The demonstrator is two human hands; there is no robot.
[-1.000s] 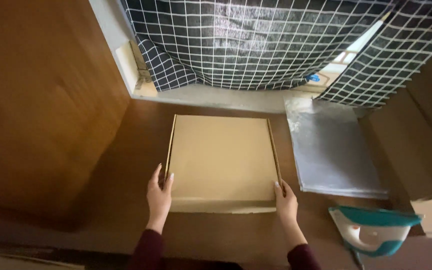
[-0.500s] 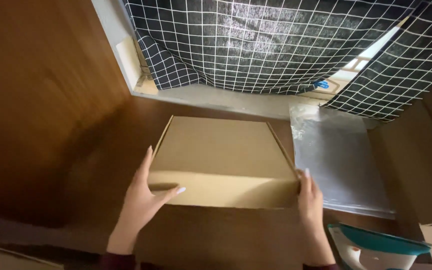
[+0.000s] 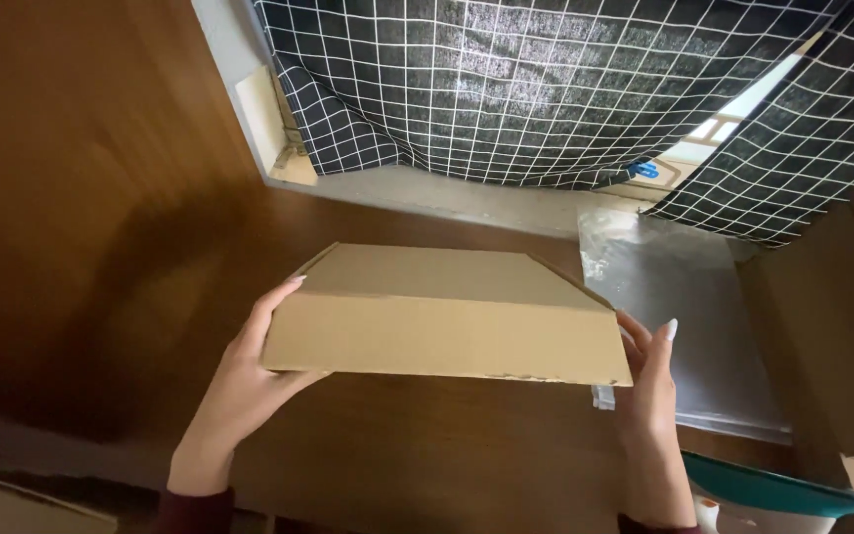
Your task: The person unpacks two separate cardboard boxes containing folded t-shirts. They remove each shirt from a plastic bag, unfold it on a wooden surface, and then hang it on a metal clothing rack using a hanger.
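Brown cardboard is what both hands are busy with: a flat, shallow box (image 3: 447,314) gripped at its two short ends and raised off the dark wooden worktop (image 3: 130,297), its near edge tipped up toward the camera. The left hand (image 3: 249,381) cups the box's left end, palm under the corner and fingers up the side wall, which seems to steady the weight from below. The box spans the whole gap between the hands. The right hand (image 3: 649,381) presses against the right end with fingers spread upright, so the box is pinched between the two palms rather than resting on anything. Beyond the right hand a clear plastic bag (image 3: 679,316) lies flat on the worktop. Below that hand, a teal-rimmed object (image 3: 773,489) shows partly at the picture's edge. A black checked curtain (image 3: 546,89) hangs behind the box.
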